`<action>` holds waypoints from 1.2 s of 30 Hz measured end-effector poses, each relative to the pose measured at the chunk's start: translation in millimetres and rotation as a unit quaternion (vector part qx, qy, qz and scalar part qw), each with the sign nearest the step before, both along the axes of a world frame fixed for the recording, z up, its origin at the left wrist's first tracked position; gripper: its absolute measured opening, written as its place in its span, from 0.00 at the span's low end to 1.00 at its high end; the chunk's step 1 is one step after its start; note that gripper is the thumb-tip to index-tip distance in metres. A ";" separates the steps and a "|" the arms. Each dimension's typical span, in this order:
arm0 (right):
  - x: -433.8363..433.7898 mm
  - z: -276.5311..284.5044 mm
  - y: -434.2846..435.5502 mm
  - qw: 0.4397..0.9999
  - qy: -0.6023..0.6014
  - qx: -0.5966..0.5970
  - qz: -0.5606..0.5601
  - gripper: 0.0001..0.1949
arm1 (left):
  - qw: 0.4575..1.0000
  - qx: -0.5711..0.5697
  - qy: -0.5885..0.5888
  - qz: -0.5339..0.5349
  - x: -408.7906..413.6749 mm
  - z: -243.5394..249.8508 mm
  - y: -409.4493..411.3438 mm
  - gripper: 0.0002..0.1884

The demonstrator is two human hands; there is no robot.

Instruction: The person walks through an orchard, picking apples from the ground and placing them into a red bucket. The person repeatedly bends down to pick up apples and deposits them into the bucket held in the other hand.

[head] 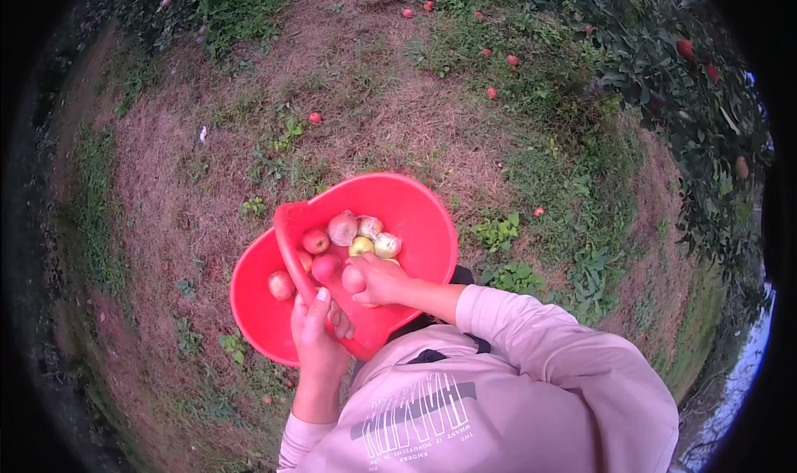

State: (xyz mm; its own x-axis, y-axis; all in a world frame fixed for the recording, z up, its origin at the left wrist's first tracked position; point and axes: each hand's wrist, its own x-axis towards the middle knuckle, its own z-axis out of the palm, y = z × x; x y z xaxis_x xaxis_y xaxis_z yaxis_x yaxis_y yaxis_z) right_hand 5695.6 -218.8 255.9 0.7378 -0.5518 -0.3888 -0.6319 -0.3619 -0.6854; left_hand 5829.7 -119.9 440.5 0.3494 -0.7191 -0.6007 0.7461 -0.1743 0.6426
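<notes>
My left hand (320,323) is closed around the handle of a red plastic basket (411,205), held in front of my body. Inside the basket, my right hand (380,280) has its fingers around a pinkish-red apple (353,280). Several red apples (315,241) lie to the left of that hand, some close to the handle. Beyond it are a yellow-green apple (361,246) and a few fruits that look wrapped in clear film, such as a pale one (387,245). My right fingers partly hide other fruit beneath them.
Fallen red apples (315,118) are scattered over dry grass and weeds, several (512,60) towards the upper right. A leafy apple tree (672,99) with red fruit (685,50) stands at the right. Darker foliage (168,12) borders the upper left.
</notes>
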 end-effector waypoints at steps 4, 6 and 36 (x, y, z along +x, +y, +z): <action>12.6 14.5 7.3 0.989 0.024 -0.098 0.104 0.43 | 0.998 0.034 -0.044 -0.028 4.2 1.3 7.9 0.10; 11.8 10.8 5.3 0.986 0.036 -0.114 0.120 0.43 | 0.999 0.024 -0.031 -0.027 1.6 6.4 -0.2 0.09; 53.2 29.8 -321.5 0.998 -0.005 0.062 0.012 0.28 | 0.965 0.147 -0.137 -0.166 26.8 52.0 -340.2 0.10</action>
State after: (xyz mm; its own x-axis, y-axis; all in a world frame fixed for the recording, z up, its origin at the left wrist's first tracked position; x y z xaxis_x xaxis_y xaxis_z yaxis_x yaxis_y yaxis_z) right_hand 5748.8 -540.3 285.7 0.7546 -0.4820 -0.4453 -0.6164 -0.2882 -0.7328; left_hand 5856.5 -460.0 492.5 0.3036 -0.6316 -0.7134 0.4264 -0.5795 0.6946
